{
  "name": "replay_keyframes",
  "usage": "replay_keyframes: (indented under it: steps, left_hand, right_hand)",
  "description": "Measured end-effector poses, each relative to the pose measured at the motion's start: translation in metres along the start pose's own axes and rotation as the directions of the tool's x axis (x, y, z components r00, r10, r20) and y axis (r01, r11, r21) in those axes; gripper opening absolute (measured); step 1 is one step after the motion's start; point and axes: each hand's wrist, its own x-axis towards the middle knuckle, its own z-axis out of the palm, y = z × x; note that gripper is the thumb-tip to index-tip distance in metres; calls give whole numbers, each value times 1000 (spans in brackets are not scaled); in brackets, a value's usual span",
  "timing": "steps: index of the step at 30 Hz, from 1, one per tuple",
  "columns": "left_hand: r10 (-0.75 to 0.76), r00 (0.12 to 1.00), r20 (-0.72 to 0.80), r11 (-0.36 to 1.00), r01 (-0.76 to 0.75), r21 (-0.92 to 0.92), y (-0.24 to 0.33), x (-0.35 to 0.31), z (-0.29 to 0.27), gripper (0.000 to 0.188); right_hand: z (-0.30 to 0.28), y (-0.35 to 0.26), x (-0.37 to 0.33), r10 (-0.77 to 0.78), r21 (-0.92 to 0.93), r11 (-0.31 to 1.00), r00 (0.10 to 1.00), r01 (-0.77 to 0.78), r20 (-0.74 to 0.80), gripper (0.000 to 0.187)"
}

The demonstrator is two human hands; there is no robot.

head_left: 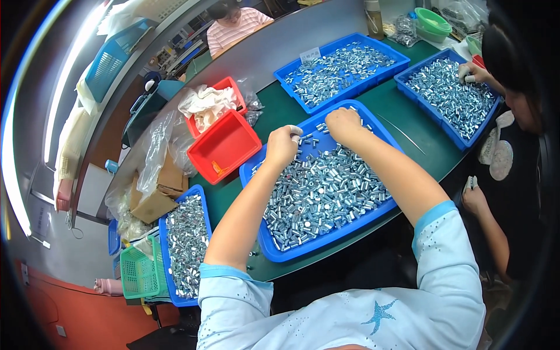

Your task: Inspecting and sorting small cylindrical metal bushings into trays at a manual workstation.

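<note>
A blue tray (274, 252) in front of me holds a heap of small, shiny metal cylinders (326, 189), some showing a hole at the end. Over the tray's far left part is my left hand (283, 147), its fingers curled closed, with white covers on the fingertips. Loose cylinders lie right beside those fingertips, and whether one is pinched is not clear. My right hand (345, 124) bends down at the tray's far edge with fingers drawn together. Its fingertips and anything in them are hidden behind the hand.
Two red bins (224, 149) adjoin the tray's left; one holds white cloth (208, 107). More cylinders fill a far blue tray (373, 76), a right blue tray (465, 142) and a left blue tray (205, 217). A thin rod (402, 133) lies rightward. A co-worker's hand (475, 74) reaches into the right tray.
</note>
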Motion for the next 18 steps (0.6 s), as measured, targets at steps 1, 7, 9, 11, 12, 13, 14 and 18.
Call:
replay_keyframes:
  steps: [1, 7, 9, 11, 12, 13, 14, 18]
  left_hand:
    - [-56, 998, -25, 997, 57, 48, -1, -1, -1, 17]
    - [-245, 968, 52, 950, 228, 213, 15, 6, 7, 21]
    - [-244, 970, -8, 894, 228, 385, 14, 11, 19, 22]
    - [-243, 969, -38, 854, 233, 466, 7, 18, 23, 23]
    - [-268, 963, -1, 869, 243, 431, 7, 21, 23, 21]
    - [-292, 956, 38, 882, 254, 397, 6, 24, 24, 21]
    - [-317, 945, 75, 891, 270, 365, 7, 26, 23, 22]
    - [-319, 939, 131, 888, 247, 388, 16, 26, 20, 24]
  right_hand:
    - [5, 0, 3, 9, 7, 1000, 1000, -9, 4, 15]
    - [7, 12, 6, 6, 105, 994, 996, -16, 90, 9]
    - [7, 11, 3, -35, 110, 994, 998, 28, 56, 11]
    - [8, 9, -1, -114, 119, 986, 993, 115, -17, 15]
    - [9, 12, -3, -108, 119, 987, 994, 108, -8, 15]
    - [10, 13, -3, -133, 106, 985, 991, 133, -11, 15]
    - [11, 14, -3, -161, 95, 982, 987, 161, -14, 16]
    - [6, 21, -1, -154, 118, 980, 987, 160, -53, 16]
